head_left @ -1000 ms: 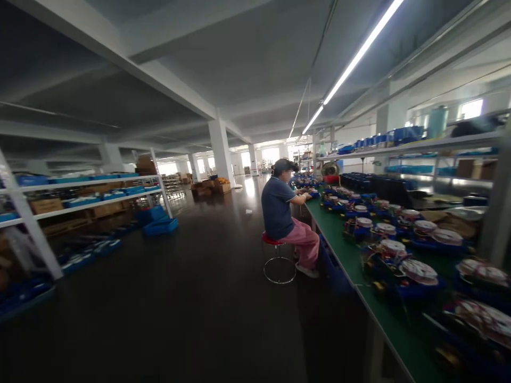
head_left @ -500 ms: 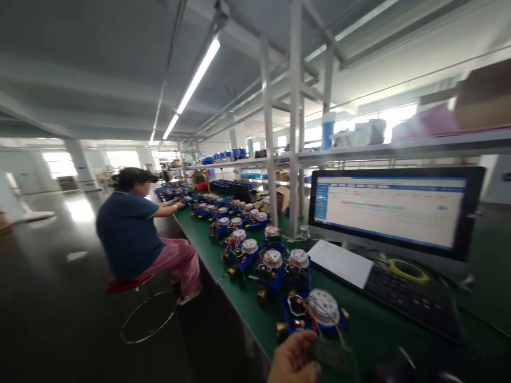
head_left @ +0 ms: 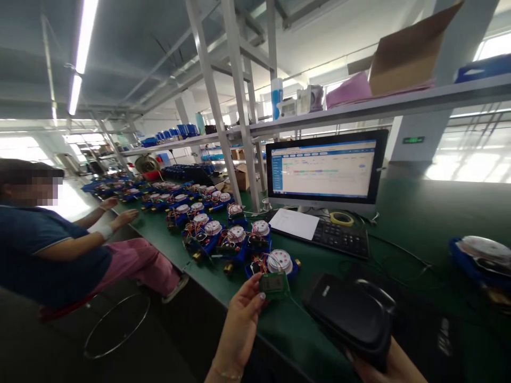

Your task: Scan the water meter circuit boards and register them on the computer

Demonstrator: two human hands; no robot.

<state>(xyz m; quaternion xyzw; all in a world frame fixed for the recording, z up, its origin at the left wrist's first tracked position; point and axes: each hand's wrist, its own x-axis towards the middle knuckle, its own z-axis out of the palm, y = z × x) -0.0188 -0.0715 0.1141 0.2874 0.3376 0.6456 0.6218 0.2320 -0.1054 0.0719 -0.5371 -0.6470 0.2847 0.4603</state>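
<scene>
A small green circuit board [head_left: 273,285] with a dark display is pinched by its left edge between the thumb and fingers of my left hand [head_left: 244,311]. Thin wires trail from the board, and just behind it lies a blue water meter [head_left: 279,261] with a white round dial and brass ends. My right hand [head_left: 393,361], mostly hidden, grips a black handheld barcode scanner [head_left: 349,311]. The scanner's head is at the right of the board, apart from it.
Rows of similar meters [head_left: 207,229] line the green bench. A monitor [head_left: 325,170], keyboard [head_left: 343,238], white paper [head_left: 294,224] and yellow tape roll [head_left: 341,218] are behind. Another meter [head_left: 485,258] lies right. A co-worker [head_left: 51,244] sits at left. A shelf [head_left: 303,118] runs above.
The view has swung right and down. The scanner and my right hand now show clearly at lower right. My left hand still holds the circuit board, now in plain sight.
</scene>
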